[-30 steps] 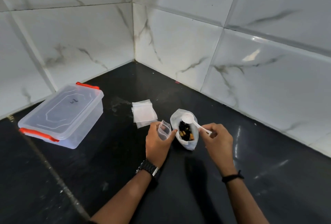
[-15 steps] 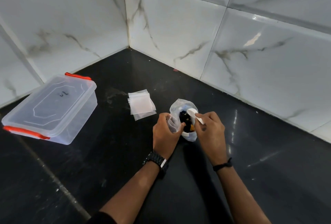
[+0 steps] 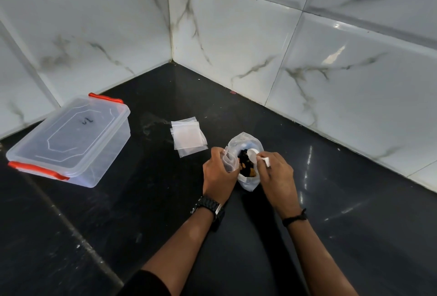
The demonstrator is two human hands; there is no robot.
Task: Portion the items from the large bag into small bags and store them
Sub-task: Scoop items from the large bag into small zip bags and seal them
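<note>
A large clear bag (image 3: 248,182) stands open on the black counter, with dark and orange pieces (image 3: 247,169) inside. My right hand (image 3: 275,177) grips a white plastic spoon (image 3: 252,154) whose bowl is down inside the bag's mouth. My left hand (image 3: 217,174) holds a small clear bag (image 3: 229,161) open, right beside the large bag's left edge. A stack of small flat bags (image 3: 188,136) lies on the counter to the left of my hands.
A clear lidded plastic box (image 3: 71,139) with orange clips sits at the left on the black counter (image 3: 142,201). White marble-look tiled walls (image 3: 236,35) meet in a corner behind the work area.
The spoon went from above the large bag down into its mouth. My hands drew closer to the bag, and the view shifted downward.
</note>
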